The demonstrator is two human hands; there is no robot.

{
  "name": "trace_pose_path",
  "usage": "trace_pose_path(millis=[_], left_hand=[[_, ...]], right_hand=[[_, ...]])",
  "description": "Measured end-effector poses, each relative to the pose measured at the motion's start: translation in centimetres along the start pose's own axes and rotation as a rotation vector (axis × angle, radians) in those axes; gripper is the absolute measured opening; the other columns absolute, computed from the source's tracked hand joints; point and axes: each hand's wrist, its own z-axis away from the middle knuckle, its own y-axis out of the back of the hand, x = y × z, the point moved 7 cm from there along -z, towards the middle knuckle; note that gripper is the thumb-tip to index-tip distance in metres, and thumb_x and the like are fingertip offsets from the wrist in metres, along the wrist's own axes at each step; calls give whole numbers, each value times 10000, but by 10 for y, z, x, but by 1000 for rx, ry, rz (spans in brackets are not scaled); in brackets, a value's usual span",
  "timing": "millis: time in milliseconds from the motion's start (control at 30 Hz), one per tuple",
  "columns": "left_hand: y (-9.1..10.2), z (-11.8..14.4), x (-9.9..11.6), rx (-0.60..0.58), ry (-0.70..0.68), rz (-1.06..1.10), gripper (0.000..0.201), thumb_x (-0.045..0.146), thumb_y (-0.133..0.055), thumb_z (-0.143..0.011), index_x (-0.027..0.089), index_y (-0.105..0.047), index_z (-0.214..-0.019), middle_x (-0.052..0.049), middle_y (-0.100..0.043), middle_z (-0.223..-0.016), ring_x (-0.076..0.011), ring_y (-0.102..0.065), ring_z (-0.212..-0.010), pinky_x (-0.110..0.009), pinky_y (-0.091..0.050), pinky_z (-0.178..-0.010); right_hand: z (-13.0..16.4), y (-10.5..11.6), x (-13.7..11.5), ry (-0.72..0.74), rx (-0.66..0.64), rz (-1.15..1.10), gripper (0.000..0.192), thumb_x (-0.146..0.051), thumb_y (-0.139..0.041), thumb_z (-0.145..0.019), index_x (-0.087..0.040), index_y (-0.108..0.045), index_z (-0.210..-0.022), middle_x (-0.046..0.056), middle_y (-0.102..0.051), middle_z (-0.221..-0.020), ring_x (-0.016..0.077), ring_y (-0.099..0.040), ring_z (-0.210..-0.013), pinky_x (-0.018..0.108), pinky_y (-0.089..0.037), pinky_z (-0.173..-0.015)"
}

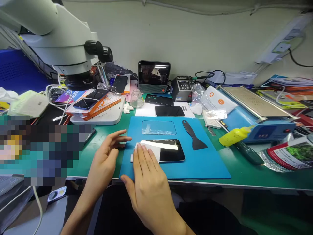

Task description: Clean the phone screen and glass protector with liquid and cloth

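A smartphone point(172, 151) lies face up on a blue mat point(205, 166), its dark screen catching a bright reflection. Flat fingers of my right hand point(151, 182) press a white wipe point(156, 152) onto the phone's left part, which the wipe and fingers hide. My left hand point(107, 153) hovers at the mat's left edge, fingers loosely apart, holding nothing. Behind the phone, a clear glass screen panel point(158, 127) with a dark border rests on the mat. To its right lies a black plastic scraper point(193, 135) with a wide blade.
A microscope point(73, 49) overhangs the left side. Behind the mat are two dark phones point(169, 111) and a power unit point(182, 88). At right stand a blue heating plate machine point(264, 127), a yellow bottle point(234, 136) and a labelled jar point(288, 153).
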Motion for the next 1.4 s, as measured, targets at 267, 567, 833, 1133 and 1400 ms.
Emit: trace_pose_path(millis=[267,567,833,1133,1400], left_hand=[[2,0,-9,11,40,-69,488,281,-505,-938,291,-622,-1412,-40,-785,-1277,-292,-700,-1211,-489,-526,-1065],[-5,3,-8,-15,40,-141,504,253,-491,-963,309,-585,-1455,-57,-750,-1333,-310,-656,-1289,-513,-478,-1114],[-4,2,-8,-36,22,-153,460,255,-471,-985,319,-614,-1417,-52,-765,-1300,-298,-678,-1224,-512,-491,-1090],[-5,-5,10,-50,-63,-226,397,328,-470,-1025,285,-678,-1361,-81,-800,-1207,-301,-725,-1140,-476,-569,-1002],[-30,-63,30,-300,-343,-591,411,461,-518,-1067,289,-650,-1416,-94,-721,-1414,-305,-714,-1222,-463,-574,-1042]], right_hand=[[-9,10,55,-151,-55,-9,638,-481,-431,-1135,-5,-560,-1540,222,-541,-1614,330,-524,-1520,480,-427,-1292],[34,39,95,-164,4,95,523,-289,-508,-1119,-42,-519,-1580,191,-546,-1614,317,-536,-1509,492,-539,-1206],[54,65,103,9,137,-110,591,62,-455,-995,-201,-653,-1487,38,-720,-1449,220,-686,-1356,392,-571,-1179],[55,100,142,-357,412,-400,262,-200,-640,-1043,-314,-821,-1195,-4,-846,-1163,229,-832,-1012,328,-690,-914],[32,101,206,-454,416,-201,315,-305,-508,-1084,-248,-800,-1189,70,-810,-1192,251,-776,-1119,370,-646,-934]])
